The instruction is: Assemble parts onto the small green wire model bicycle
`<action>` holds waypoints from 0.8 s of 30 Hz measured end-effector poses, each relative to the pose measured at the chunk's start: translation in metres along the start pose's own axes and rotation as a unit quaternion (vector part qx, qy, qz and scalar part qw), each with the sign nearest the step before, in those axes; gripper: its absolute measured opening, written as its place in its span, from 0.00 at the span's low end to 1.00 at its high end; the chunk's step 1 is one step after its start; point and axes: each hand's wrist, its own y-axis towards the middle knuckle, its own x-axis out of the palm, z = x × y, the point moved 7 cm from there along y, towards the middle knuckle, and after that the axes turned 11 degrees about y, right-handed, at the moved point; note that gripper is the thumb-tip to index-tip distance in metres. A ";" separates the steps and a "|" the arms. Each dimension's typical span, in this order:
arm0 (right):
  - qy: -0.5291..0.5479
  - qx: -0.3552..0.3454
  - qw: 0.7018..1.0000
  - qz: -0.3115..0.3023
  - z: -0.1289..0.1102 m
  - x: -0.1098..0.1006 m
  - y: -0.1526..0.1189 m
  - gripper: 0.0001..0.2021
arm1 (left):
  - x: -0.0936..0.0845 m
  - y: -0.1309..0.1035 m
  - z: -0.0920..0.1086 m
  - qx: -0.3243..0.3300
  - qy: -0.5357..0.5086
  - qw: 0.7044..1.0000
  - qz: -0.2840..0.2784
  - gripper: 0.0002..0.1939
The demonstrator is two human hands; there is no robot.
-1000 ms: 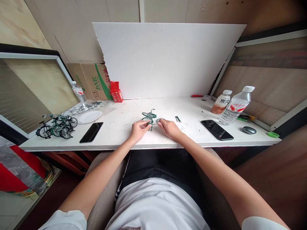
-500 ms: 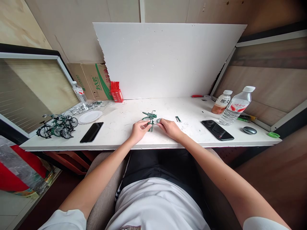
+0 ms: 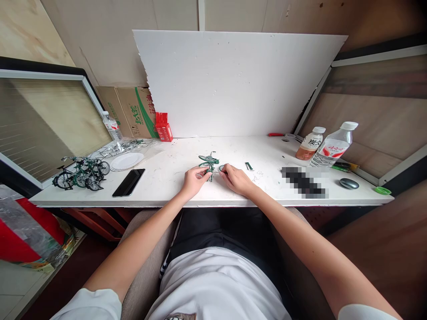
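Observation:
A small green model bicycle [image 3: 210, 161] is on the white table in front of me. My left hand [image 3: 195, 181] pinches its near part between thumb and fingers. Just to the right, the fingertips of my right hand [image 3: 237, 179] are closed on a small wheel [image 3: 221, 168] beside the bicycle frame. The fingers partly cover this wheel, and I cannot tell whether it touches the frame. Right of the hands lies a short green part [image 3: 248, 166].
Several finished-looking model bicycles [image 3: 82, 172] stand at the left, near white plates [image 3: 126, 162] and a phone [image 3: 128, 182]. On the right are a brown-labelled bottle [image 3: 310, 144], a water bottle [image 3: 335, 146], a pixelated dark object [image 3: 303, 182] and a mouse [image 3: 348, 183].
The view has shifted slightly, and the dark phone on the right is now pixelated. Both hands keep nearly the same hold; the right fingers cover a bit more of the wheel.

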 end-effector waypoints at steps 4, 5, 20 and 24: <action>-0.001 -0.008 1.000 -0.006 0.003 0.001 0.000 0.12 | -0.001 -0.001 -0.002 -0.009 -0.009 1.000 -0.001 0.18; 0.002 -0.008 1.000 -0.008 0.004 0.001 0.001 0.12 | -0.001 -0.001 -0.002 -0.007 -0.011 1.000 -0.002 0.19; -0.014 0.010 1.000 -0.006 0.007 -0.003 0.000 0.15 | -0.001 -0.002 0.004 0.036 0.000 0.999 -0.003 0.18; -0.021 0.016 1.000 -0.012 0.007 -0.002 0.001 0.16 | -0.001 -0.002 0.005 0.034 -0.003 0.999 -0.006 0.18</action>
